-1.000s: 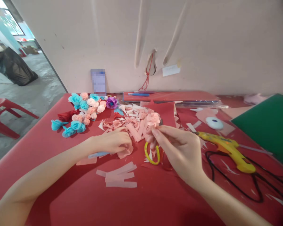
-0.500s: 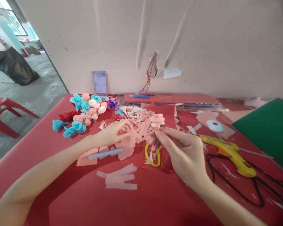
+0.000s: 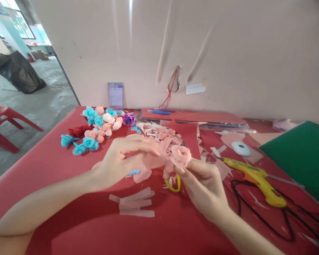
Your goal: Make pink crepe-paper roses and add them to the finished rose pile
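My right hand (image 3: pixel 202 180) pinches a pink paper rose (image 3: pixel 181 156) from below, its curled petals facing up. Just left of the rose, my left hand (image 3: pixel 129 156) has its fingers closed on a flat pink paper piece (image 3: pixel 155 161); the exact grip is partly hidden. Behind both hands lies a heap of pink paper scraps (image 3: pixel 170 140). Yellow-handled scissors (image 3: pixel 177 186) lie under the rose, mostly covered. A light blue pen (image 3: pixel 133 173) shows below my left hand, on more pink pieces. Several pink paper strips (image 3: pixel 135 203) lie nearer to me.
Blue, pink, red and purple paper flowers (image 3: pixel 98 121) are gathered at the back left. On the right are a yellow glue gun (image 3: pixel 255 180) with a black cord, a white oval object (image 3: pixel 241 148) and a green board (image 3: pixel 303 156). A phone (image 3: pixel 116 96) leans against the wall.
My left hand has moved right and closer with the pink paper piece, covering much of the blue pen. My right hand has lowered and tipped the rose, whose spiral now shows.
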Action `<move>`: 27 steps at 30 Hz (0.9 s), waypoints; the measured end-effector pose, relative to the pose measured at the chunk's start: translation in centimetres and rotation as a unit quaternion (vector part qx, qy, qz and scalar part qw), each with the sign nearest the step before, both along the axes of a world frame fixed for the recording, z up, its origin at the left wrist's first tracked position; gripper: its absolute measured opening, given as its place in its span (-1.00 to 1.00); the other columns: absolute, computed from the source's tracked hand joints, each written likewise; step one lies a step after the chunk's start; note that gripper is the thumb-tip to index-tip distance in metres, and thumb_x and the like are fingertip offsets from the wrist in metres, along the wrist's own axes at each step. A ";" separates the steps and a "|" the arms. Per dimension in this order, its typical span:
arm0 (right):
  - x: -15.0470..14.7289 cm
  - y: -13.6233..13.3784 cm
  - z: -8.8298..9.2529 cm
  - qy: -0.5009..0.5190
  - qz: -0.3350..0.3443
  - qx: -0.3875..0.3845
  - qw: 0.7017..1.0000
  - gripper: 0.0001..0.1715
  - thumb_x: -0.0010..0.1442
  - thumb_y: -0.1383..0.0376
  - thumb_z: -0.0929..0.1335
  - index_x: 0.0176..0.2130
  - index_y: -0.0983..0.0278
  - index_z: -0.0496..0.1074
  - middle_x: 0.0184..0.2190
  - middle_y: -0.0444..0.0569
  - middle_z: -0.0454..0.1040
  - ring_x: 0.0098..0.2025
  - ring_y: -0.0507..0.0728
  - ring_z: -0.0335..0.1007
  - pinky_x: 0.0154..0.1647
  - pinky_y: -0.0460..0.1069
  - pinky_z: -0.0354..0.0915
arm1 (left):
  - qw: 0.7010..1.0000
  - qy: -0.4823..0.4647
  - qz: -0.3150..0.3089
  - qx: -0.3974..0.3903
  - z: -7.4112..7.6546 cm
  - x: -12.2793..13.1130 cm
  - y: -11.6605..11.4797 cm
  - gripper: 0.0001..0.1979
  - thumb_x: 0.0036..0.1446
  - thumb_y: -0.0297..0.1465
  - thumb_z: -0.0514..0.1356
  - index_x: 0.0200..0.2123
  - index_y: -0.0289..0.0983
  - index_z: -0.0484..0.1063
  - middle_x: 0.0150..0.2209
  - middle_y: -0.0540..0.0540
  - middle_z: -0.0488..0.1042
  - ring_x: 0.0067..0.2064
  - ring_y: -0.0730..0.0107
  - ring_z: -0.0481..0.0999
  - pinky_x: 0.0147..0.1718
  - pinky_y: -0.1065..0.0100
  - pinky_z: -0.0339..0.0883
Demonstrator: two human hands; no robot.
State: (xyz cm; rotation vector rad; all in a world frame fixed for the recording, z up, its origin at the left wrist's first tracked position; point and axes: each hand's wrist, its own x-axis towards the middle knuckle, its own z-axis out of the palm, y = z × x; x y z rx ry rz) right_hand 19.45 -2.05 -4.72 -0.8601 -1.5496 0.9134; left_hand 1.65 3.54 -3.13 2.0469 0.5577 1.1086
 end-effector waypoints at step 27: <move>-1.4 0.3 -0.9 0.170 0.269 -0.201 0.927 -0.78 0.12 0.19 0.33 -0.45 0.22 0.51 -0.61 -0.20 0.36 -0.51 -0.07 0.26 -0.34 -0.14 0.24 | 0.872 -0.109 -0.233 -0.417 -0.5 1.0 -1.1 -0.90 -0.03 -0.48 0.27 -0.49 -0.16 0.56 -0.49 0.07 0.41 -0.55 0.57 0.50 -0.46 0.48 0.41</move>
